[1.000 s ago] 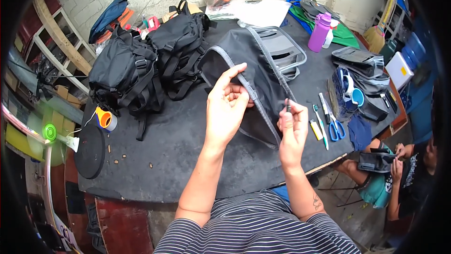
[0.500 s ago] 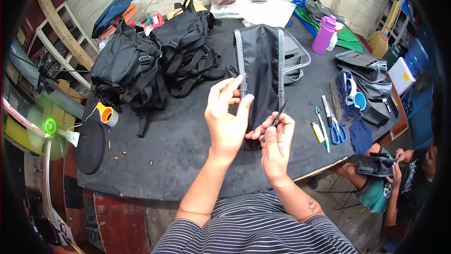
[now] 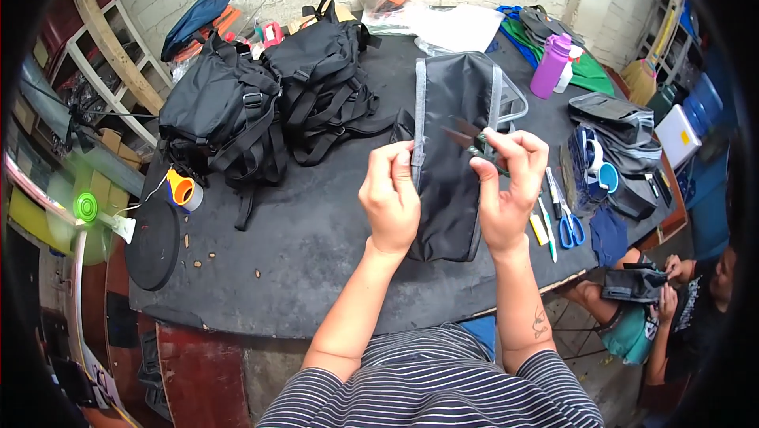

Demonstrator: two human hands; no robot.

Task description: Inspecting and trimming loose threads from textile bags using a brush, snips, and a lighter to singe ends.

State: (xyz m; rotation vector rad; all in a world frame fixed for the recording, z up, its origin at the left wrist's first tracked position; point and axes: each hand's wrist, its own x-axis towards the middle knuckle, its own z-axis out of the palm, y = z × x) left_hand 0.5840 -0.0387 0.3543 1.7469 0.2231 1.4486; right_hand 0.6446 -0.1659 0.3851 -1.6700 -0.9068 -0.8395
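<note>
while i am watching from afar, the left hand (image 3: 394, 205) is pinching the grey edging (image 3: 420, 107) of a black pouch (image 3: 447, 210), which is showing to the left of the blue scissors (image 3: 567, 214). the right hand (image 3: 507, 191), also left of the scissors, is grasping small snips (image 3: 482, 148), their blurred blades pointing across the pouch. two black backpacks (image 3: 217, 104) are sitting farther left, and a purple bottle (image 3: 551, 70) is standing beyond the scissors.

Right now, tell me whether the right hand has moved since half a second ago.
Yes: judged against the blue-handled scissors lying on the table, the right hand has shifted rightward and farther up the picture.
</note>
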